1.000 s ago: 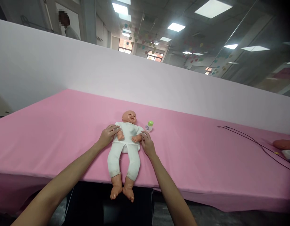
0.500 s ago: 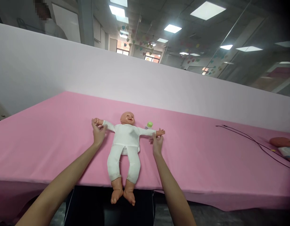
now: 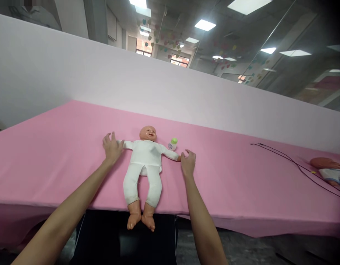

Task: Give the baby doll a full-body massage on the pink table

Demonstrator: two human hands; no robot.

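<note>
A baby doll in white clothes lies face up on the pink-covered table, its arms spread and its feet past the front edge. My left hand is at the doll's hand on the left, fingers apart and curved, hiding that doll hand. At the end of the other sleeve, my right hand has its fingers spread and bent around the doll's hand, which is mostly hidden. Near the doll's head and sleeve lies a small bottle with a green cap.
Dark thin cords lie on the right side of the table. Beyond them is a second doll at the right edge. A white partition stands behind the table, with a person partly visible beyond it at the upper left.
The fingers of both my hands have opened from their hold near the doll's wrists. The doll's right-side arm now points lower, and the bottle is less covered. The view has shifted slightly.
</note>
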